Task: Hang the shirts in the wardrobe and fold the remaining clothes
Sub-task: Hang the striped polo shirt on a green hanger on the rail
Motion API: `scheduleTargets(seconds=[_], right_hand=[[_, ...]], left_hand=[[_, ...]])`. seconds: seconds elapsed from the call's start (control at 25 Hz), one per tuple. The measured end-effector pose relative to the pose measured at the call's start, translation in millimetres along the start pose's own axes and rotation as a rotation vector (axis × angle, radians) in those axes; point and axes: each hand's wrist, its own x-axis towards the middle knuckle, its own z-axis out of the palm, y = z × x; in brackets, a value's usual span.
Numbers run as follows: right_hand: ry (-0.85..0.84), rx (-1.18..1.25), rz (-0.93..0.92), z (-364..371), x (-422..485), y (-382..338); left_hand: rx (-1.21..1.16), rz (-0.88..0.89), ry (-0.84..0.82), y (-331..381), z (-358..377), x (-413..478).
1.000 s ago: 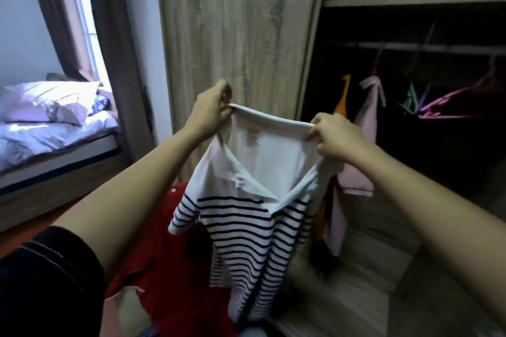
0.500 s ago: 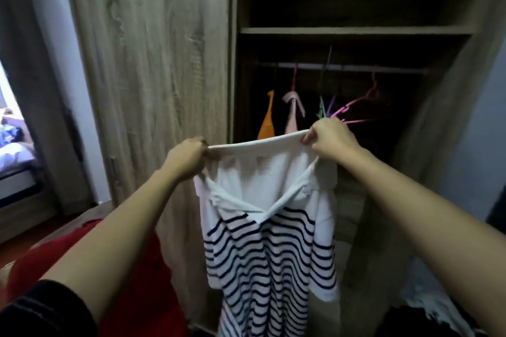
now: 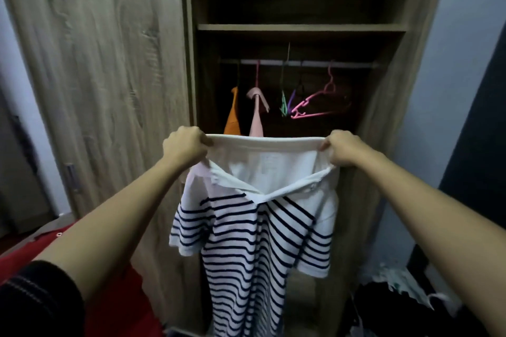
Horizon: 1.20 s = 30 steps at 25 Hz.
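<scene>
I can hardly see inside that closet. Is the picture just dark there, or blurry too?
Head view: the wardrobe inside lies in deep shadow, only hangers and two hung garments showing; the striped shirt is lit and sharp; the wide lens tilts the door.

**Shirt swings round to the open wardrobe**

The striped shirt (image 3: 257,227) now hangs squarely before the open wardrobe (image 3: 301,27), no longer before its closed door. The left hand (image 3: 184,146) and right hand (image 3: 345,149) have drawn apart and levelled, pulling the collar into a straight, taut band. The bed and window have slid out of view at 9 o'clock. The red garment (image 3: 123,304) shrinks to 7 o'clock, and a dark pile of clothes (image 3: 383,306) appears at 5 o'clock.
</scene>
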Motion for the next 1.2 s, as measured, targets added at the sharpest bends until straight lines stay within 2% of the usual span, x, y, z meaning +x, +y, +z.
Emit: scheduleTargets(seconds=[0.16,0.32,0.48,0.68,0.76,0.92,1.04,1.2], right_hand=[[0.001,0.062,0.000,11.7,-5.0,15.9],[-0.159,0.155,-0.058,18.2,-13.6,26.4],[-0.070,0.228,-0.065,13.7,-0.2,33.0],[0.066,0.172,-0.105,-2.4,39.1,13.6],[0.050,0.155,-0.143,-8.4,54.8,-3.2],[-0.042,0.009,-0.221,-9.4,88.2,-28.5],[-0.021,-0.071,-0.250,-14.3,103.7,-33.3],[0.005,-0.144,-0.229,-24.4,119.8,-24.9]], left_hand=[[-0.156,-0.058,0.099,17.6,3.3,1.9],[-0.176,-0.069,0.088,35.3,13.9,1.2],[-0.220,-0.071,0.159,38.5,26.8,15.8],[-0.367,-0.091,0.128,43.3,37.3,48.8],[-0.426,-0.103,0.140,53.8,35.3,68.0],[-0.459,0.012,0.177,82.7,43.1,123.0],[-0.496,0.073,0.080,102.6,68.0,170.1],[-0.764,-0.026,-0.168,135.6,109.4,224.3]])
